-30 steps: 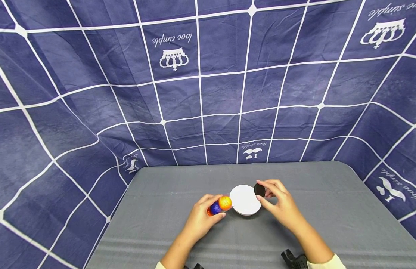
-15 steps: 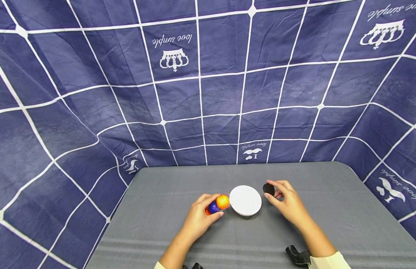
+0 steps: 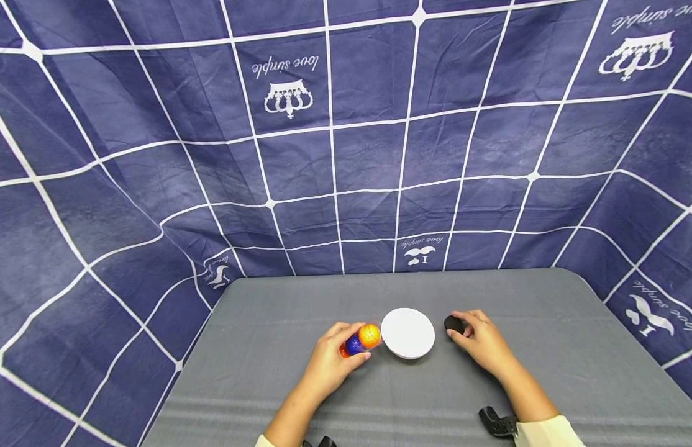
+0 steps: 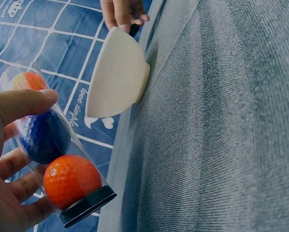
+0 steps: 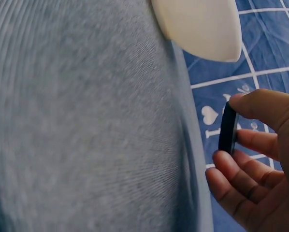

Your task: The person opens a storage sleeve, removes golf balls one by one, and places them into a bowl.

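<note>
While the left hand (image 3: pixel 329 357) grips one tube (image 4: pixel 78 148) of three balls (image 4: pixel 46 137), the right hand (image 3: pixel 484 341) pinches one cap (image 5: pixel 227 129) near one bowl (image 3: pixel 409 333).

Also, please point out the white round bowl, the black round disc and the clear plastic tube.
White round bowl (image 3: pixel 408 333), head view, bare inside.
Black round disc (image 5: pixel 227 128), right wrist view, thin edge.
Clear plastic tube (image 4: pixel 77 144), left wrist view, side wall.

Counter (image 3: pixel 251 379): grey ribbed fabric top, rounded far corners. Cloth (image 3: pixel 368 155): blue, white grid lines, creased, hung behind counter and along both sides. Prints on cloth inverted: crowns (image 3: pixel 288 99), moustaches (image 3: pixel 427 250), hearts (image 5: pixel 209 115), "love simple" lettering (image 3: pixel 285 64). White diamonds (image 3: pixel 418 17) at some line crossings.
</note>
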Available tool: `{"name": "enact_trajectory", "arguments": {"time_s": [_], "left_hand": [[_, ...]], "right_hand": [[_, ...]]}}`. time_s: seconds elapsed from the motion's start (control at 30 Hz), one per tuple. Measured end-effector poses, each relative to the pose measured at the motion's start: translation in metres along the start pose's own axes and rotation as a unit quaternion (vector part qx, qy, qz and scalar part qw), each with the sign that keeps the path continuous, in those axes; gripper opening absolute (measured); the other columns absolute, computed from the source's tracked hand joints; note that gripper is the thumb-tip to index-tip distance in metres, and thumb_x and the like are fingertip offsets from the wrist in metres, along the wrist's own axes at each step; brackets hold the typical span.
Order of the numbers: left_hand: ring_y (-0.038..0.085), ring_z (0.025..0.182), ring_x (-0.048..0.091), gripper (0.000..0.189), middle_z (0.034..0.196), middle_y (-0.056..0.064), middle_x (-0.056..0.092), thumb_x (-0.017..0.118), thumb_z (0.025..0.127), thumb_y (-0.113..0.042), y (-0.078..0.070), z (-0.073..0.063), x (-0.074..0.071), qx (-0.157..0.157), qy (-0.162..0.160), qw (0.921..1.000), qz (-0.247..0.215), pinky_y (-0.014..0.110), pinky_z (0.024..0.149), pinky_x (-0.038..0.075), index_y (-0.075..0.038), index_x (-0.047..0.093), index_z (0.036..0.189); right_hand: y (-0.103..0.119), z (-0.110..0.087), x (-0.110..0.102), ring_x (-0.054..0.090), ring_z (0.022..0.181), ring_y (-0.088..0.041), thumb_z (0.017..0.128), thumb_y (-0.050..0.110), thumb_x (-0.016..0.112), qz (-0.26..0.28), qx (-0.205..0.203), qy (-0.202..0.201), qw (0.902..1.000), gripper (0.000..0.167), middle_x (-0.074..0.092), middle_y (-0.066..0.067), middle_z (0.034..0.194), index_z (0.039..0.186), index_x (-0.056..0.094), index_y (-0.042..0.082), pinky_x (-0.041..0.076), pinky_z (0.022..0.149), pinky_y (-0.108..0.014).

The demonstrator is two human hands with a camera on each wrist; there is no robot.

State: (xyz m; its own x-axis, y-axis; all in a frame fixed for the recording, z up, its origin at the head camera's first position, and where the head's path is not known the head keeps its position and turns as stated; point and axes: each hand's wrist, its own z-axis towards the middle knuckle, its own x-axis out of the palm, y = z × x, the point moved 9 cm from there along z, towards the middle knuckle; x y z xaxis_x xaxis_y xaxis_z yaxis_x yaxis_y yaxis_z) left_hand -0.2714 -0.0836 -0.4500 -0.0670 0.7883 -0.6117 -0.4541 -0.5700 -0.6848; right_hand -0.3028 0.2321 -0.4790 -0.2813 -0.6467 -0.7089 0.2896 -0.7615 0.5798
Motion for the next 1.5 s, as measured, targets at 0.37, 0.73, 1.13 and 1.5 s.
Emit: {"name": "enact_trajectory", "arguments": {"time_s": [0.37, 0.73, 1.13, 1.5], "left_hand": [[0.012, 0.101, 0.065, 0.052, 0.112, -0.005, 0.068, 0.088, 0.077, -0.02, 0.001, 0.0, 0.002, 0.0, 0.006, 1.0, 0.0, 0.031, 0.091, 0.056, -0.026, 0.07, 0.125], [0.013, 0.101, 0.065, 0.053, 0.112, -0.005, 0.067, 0.088, 0.077, -0.019, 0.0, 0.0, 0.003, -0.001, 0.011, 0.9999, 0.004, 0.03, 0.089, 0.056, -0.025, 0.07, 0.126], [0.012, 0.1, 0.065, 0.052, 0.111, -0.004, 0.067, 0.088, 0.077, -0.022, -0.001, 0.0, 0.001, 0.002, 0.01, 0.9997, 0.022, 0.031, 0.089, 0.056, -0.025, 0.07, 0.126], [0.016, 0.103, 0.068, 0.052, 0.114, -0.001, 0.073, 0.089, 0.076, -0.023, -0.004, 0.001, -0.004, 0.018, -0.009, 0.9991, 0.036, 0.037, 0.092, 0.056, -0.023, 0.071, 0.124]], "right_hand": [[-0.013, -0.005, 0.009, 0.047, 0.068, -0.002, 0.081, 0.018, 0.082, -0.003, 0.032, 0.041, 0.9987, 0.037, 0.062, -0.009, 0.096, 0.114, 0.072, 0.003, 0.04, 0.063, -0.024], [-0.017, -0.006, 0.014, 0.045, 0.067, -0.003, 0.079, 0.015, 0.083, -0.017, 0.032, 0.057, 0.9977, 0.038, 0.058, -0.004, 0.09, 0.113, 0.073, 0.003, 0.039, 0.063, -0.025], [-0.015, -0.005, 0.01, 0.044, 0.067, -0.004, 0.087, 0.022, 0.077, -0.015, 0.049, 0.049, 0.9975, 0.045, 0.057, -0.01, 0.096, 0.123, 0.067, -0.002, 0.039, 0.062, -0.025], [0.025, 0.0, -0.008, 0.061, 0.088, -0.009, 0.09, 0.015, 0.075, 0.045, -0.014, -0.014, 0.9988, 0.036, 0.066, -0.008, 0.111, 0.125, 0.069, 0.01, 0.052, 0.074, -0.026]]}}
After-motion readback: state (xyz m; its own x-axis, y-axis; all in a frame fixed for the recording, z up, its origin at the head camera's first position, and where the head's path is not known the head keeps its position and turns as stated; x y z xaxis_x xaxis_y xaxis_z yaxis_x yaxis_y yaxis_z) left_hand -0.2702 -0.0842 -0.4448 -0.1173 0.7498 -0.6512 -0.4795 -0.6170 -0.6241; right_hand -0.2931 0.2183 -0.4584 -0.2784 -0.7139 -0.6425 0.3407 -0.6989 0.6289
